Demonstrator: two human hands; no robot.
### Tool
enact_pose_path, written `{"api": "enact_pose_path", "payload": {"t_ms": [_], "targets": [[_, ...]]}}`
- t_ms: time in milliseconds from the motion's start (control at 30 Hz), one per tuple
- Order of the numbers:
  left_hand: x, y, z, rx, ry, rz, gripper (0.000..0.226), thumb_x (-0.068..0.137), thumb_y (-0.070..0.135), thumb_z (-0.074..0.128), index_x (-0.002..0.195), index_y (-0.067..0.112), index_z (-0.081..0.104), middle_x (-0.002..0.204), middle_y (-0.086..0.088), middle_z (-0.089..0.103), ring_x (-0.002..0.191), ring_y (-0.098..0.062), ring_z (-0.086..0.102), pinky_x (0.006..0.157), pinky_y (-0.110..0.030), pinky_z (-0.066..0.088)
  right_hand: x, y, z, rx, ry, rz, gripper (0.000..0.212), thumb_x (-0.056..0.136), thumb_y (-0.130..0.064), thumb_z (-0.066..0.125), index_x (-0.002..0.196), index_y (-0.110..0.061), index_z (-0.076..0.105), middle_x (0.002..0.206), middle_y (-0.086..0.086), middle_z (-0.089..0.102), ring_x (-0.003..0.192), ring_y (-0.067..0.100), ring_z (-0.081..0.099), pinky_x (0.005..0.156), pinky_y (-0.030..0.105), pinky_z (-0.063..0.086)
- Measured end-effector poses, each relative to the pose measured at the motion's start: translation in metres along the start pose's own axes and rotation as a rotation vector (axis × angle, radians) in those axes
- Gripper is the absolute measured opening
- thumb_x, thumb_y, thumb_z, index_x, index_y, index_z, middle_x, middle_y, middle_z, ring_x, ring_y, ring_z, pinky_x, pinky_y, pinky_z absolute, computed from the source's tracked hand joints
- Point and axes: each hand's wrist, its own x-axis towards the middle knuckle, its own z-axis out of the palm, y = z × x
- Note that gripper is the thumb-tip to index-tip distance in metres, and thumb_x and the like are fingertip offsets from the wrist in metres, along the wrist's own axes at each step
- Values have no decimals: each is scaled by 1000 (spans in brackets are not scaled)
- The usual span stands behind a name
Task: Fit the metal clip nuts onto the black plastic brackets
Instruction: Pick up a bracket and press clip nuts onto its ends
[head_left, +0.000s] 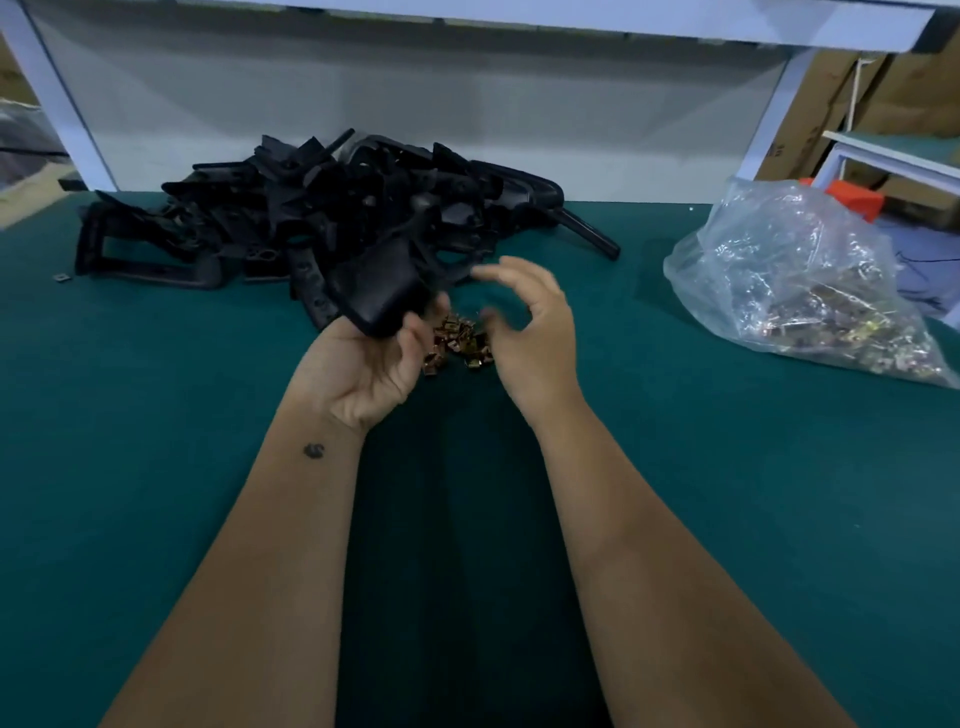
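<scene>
My left hand (371, 366) lies palm up and grips a black plastic bracket (382, 288) at the near edge of a big pile of black brackets (311, 208). A small heap of brassy metal clip nuts (460, 340) sits on the green mat between my hands. My right hand (530, 322) hovers just above and right of the heap, fingers curved and blurred by motion, thumb and forefinger near each other. Whether they pinch a clip nut cannot be made out.
A clear plastic bag (795, 280) with several more clip nuts lies at the right on the green table (156, 415). One stray clip nut (62, 277) lies far left. A white frame and panel (415, 104) close off the back; cardboard boxes stand at the right.
</scene>
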Motion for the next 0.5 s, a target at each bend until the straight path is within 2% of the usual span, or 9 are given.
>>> {"api": "enact_pose_path", "payload": {"t_ms": [67, 100, 133, 200, 300, 400, 500], "targets": [[1, 3, 0, -64, 124, 173, 17, 84, 1, 55, 97, -6, 64, 81, -14, 67, 52, -16, 64, 48, -22, 55, 0, 6, -4, -66, 91, 67, 42, 90, 3, 57, 116, -30, 65, 123, -10, 56, 122, 11, 49, 106, 28, 40], [1, 5, -1, -73, 200, 263, 18, 94, 3, 45, 98, -4, 61, 79, -11, 67, 53, -15, 64, 49, -21, 54, 1, 8, -8, -89, 134, 114, 38, 92, 1, 54, 116, -26, 65, 120, -9, 57, 119, 12, 50, 103, 31, 43], [3, 8, -4, -72, 265, 345, 21, 100, 6, 39, 103, -2, 59, 80, -10, 65, 55, -14, 62, 50, -20, 53, 2, 11, -12, -110, 160, 152, 33, 94, 0, 52, 110, -24, 67, 115, -8, 59, 114, 14, 54, 99, 34, 46], [6, 16, -12, -49, 379, 500, 17, 104, 6, 39, 115, 5, 52, 86, -8, 60, 62, -13, 59, 53, -20, 52, 5, 14, -17, -147, 132, 177, 32, 92, 0, 49, 91, -25, 68, 102, -10, 62, 102, 16, 59, 89, 39, 51], [10, 22, -22, -13, 456, 641, 5, 103, 7, 46, 107, 9, 50, 93, -7, 59, 67, -15, 60, 57, -22, 52, 4, 10, -13, -254, -60, 87, 36, 85, 0, 49, 76, -30, 67, 90, -16, 60, 94, 11, 59, 79, 35, 52], [16, 22, -27, 46, 471, 644, 9, 104, 8, 45, 98, 14, 49, 95, -6, 59, 72, -16, 59, 61, -25, 54, 0, 9, 2, -396, -293, -77, 28, 86, -5, 55, 88, -25, 75, 90, -14, 57, 98, 11, 52, 81, 30, 46], [21, 16, -26, 98, 450, 611, 23, 102, -1, 41, 86, 16, 42, 83, -5, 53, 58, -13, 48, 56, -24, 49, -1, 9, 11, -547, -411, -221, 26, 86, -10, 60, 103, -20, 76, 95, -4, 59, 100, 18, 48, 86, 31, 41]]}}
